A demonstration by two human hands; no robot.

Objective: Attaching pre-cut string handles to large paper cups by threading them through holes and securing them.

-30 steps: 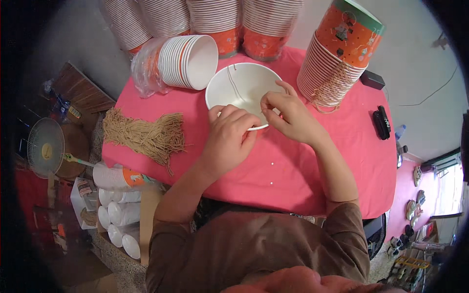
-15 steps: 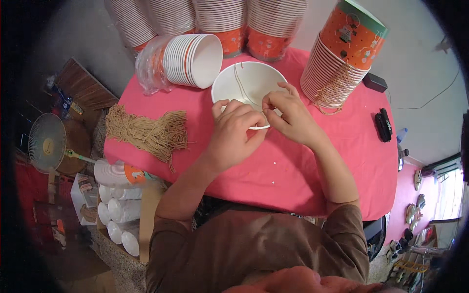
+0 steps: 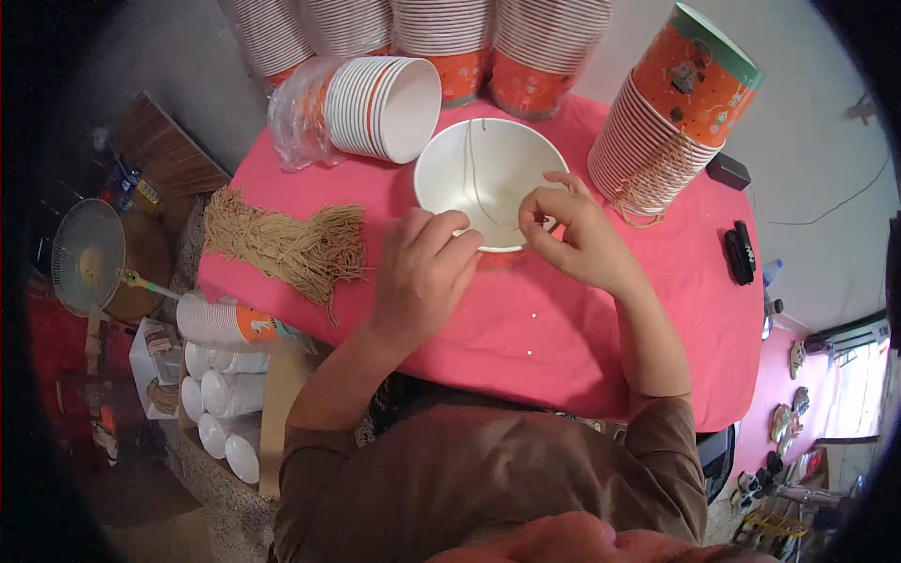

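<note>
A white-lined paper bucket (image 3: pixel 526 155) stands in front of me on the pink cloth, its mouth tipped toward me. Two strands of tan cord (image 3: pixel 475 183) run from the far rim down its inside. My left hand (image 3: pixel 419 272) is closed on the near left rim, fingers curled over the edge and thumb mostly hidden. My right hand (image 3: pixel 580 233) hovers at the near right rim, thumb and forefinger pinched where the cord's lower end leads. On the left lies a thick bundle of tan cords (image 3: pixel 286 242).
A tall stack of orange and white buckets (image 3: pixel 648 150), with cords draped on it, stands right. Wrapped bucket stacks (image 3: pixel 441 38) line the back; another stack (image 3: pixel 380 108) lies on its side. Black markers (image 3: pixel 739 253) rest near the right edge. Boxed white rolls (image 3: pixel 230 394) and a fan (image 3: pixel 89 258) are lower left.
My left hand has slid left and slightly down along the near rim. My right hand has moved a little right and down. More of the bucket's near edge shows.
</note>
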